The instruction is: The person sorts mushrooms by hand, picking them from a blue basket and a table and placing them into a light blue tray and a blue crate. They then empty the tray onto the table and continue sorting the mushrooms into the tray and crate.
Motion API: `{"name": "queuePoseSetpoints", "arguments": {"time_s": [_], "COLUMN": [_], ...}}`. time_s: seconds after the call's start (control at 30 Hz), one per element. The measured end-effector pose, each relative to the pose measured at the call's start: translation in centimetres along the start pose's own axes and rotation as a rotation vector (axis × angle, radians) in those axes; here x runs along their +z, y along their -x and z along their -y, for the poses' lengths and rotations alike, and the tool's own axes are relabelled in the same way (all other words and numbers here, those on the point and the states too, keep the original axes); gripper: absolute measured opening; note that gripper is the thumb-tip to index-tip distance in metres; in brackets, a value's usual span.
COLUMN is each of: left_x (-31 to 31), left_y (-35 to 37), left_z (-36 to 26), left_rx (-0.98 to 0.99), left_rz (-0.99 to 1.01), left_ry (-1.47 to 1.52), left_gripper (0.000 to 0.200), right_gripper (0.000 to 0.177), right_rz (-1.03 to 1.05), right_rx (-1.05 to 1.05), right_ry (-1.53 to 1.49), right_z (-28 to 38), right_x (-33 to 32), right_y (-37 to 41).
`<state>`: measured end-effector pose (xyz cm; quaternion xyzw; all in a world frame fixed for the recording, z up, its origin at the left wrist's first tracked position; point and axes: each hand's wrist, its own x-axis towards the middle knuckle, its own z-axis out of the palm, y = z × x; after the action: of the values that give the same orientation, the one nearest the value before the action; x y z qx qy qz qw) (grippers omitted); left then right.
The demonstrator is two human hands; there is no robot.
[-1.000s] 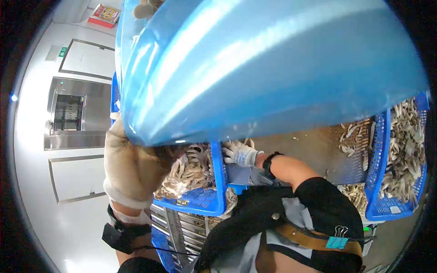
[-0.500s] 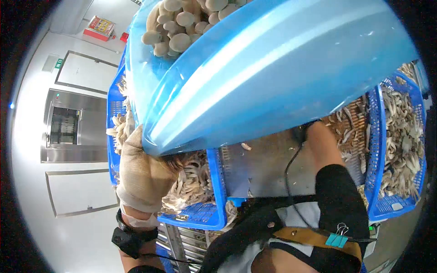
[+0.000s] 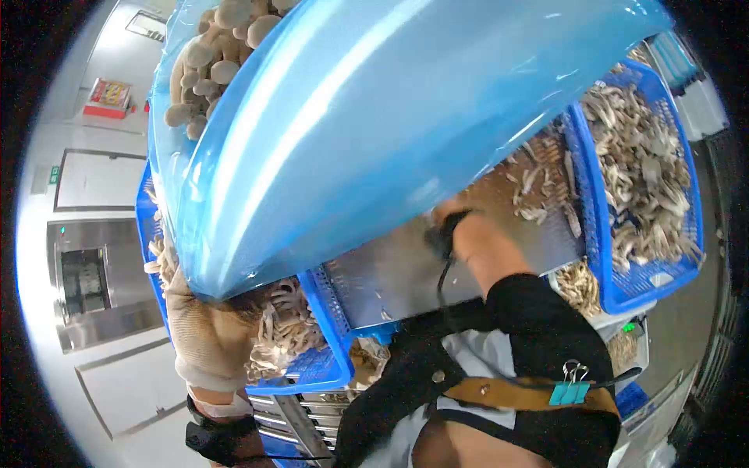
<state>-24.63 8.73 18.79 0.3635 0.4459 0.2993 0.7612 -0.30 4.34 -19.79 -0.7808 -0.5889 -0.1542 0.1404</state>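
Note:
A large, translucent blue plastic bag point(image 3: 374, 117) fills the upper middle of the head view, raised close to the camera. Pale mushrooms point(image 3: 224, 72) with rounded caps show in its mouth at the upper left. My left hand point(image 3: 209, 335), in a beige knit glove, is up against the bag's lower left corner and appears to hold it; its fingertips are hidden. At the bag's lower edge is my right hand point(image 3: 447, 212), bare, with a black band and cable at the wrist. The bag covers the right fingers, so their grip does not show.
Mushroom pieces fill a blue basket point(image 3: 597, 234) at right and another blue basket point(image 3: 339, 363) near my left hand. A metal work surface point(image 3: 398, 273) between them carries scattered bits. Metal rollers point(image 3: 281, 425) are below left. A steel cabinet point(image 3: 101, 281) stands by the left wall.
The whole view has shifted and turned. The bag and my left hand now appear lower and further left. My right wrist has moved left along the bag's lower edge, over the metal surface.

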Motion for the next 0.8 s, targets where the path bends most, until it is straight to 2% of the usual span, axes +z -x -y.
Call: {"name": "queuePoseSetpoints", "arguments": {"time_s": [0.07, 0.1, 0.13, 0.17, 0.27, 0.3, 0.33, 0.37, 0.43, 0.47, 0.5, 0.53, 0.6, 0.63, 0.67, 0.7, 0.77, 0.8], "left_x": [-0.1, -0.3, -1.0, -0.9, 0.9, 1.4, 1.5, 1.0, -0.2, -0.1, 0.3, 0.7, 0.9, 0.7, -0.6, -1.8, -2.0, -0.6], "left_y": [0.3, 0.3, 0.2, 0.3, 0.6, 0.5, 0.2, 0.3, -0.4, -0.9, -1.1, -0.8, -1.0, -1.8, -2.6, -3.5, -3.4, -2.5], "left_z": [0.5, 1.1, 1.4, 1.9, 3.2, 3.3, 3.6, 4.1, 5.2, 5.8, 5.9, 6.4, 7.5, 8.0, 8.6, 9.1, 10.5, 10.7], "left_rx": [0.001, 0.0, -0.004, -0.018, -0.035, -0.024, -0.009, -0.009, 0.035, 0.031, 0.033, 0.026, -0.062, -0.146, -0.143, -0.137, -0.223, -0.27], "left_rz": [0.045, 0.067, 0.153, 0.154, 0.201, 0.211, 0.219, 0.213, 0.325, 0.358, 0.387, 0.33, 0.237, 0.204, 0.28, 0.356, 0.228, 0.077], "left_ry": [0.011, 0.019, 0.004, 0.023, 0.038, 0.013, -0.007, -0.029, -0.225, -0.269, -0.32, -0.3, -0.225, -0.178, -0.208, -0.236, -0.038, -0.026], "left_gripper": [0.043, 0.039, 0.038, 0.038, 0.04, 0.04, 0.041, 0.041, 0.043, 0.042, 0.042, 0.043, 0.044, 0.045, 0.046, 0.046, 0.048, 0.049], "right_gripper": [0.015, 0.014, 0.013, 0.013, 0.015, 0.013, 0.011, 0.011, 0.011, 0.008, 0.005, 0.005, 0.012, 0.031, 0.053, 0.06, 0.091, 0.105], "right_rz": [0.002, 0.037, 0.122, 0.239, 0.443, 0.289, 0.199, 0.114, 0.06, 0.101, 0.279, 0.07, 0.167, 0.018, -0.31, -0.331, -0.093, 0.008], "right_rx": [0.19, 0.184, 0.128, 0.027, -0.458, -0.505, -0.467, -0.422, -0.176, -0.133, -0.017, 0.121, 0.677, 0.675, 0.643, 0.719, 0.92, 1.011], "right_ry": [0.165, 0.11, -0.022, -0.175, -0.54, -0.642, -0.555, -0.469, -0.226, -0.216, -0.086, 0.142, -0.055, -0.14, -0.294, -0.413, -0.153, -0.101], "right_z": [-7.9, -7.3, -4.1, 0.8, 15.3, 16.9, 15.8, 14.6, 7.6, 2.9, -2.5, -7.3, -14.1, -13.4, -12.8, -10.4, -7.3, -7.6], "right_x": [-0.5, -2.0, -3.9, -5.5, -7.3, -6.3, -5.3, -4.3, -2.6, -0.2, -5.7, -2.6, -4.9, -9.5, -10.1, -13.2, -13.5, -13.6], "right_y": [-0.3, 0.5, 1.6, 2.9, 9.1, 11.3, 11.9, 12.6, 11.8, 11.9, 10.7, 11.5, 12.3, 14.3, 16.7, 19.2, 25.9, 27.8]}}
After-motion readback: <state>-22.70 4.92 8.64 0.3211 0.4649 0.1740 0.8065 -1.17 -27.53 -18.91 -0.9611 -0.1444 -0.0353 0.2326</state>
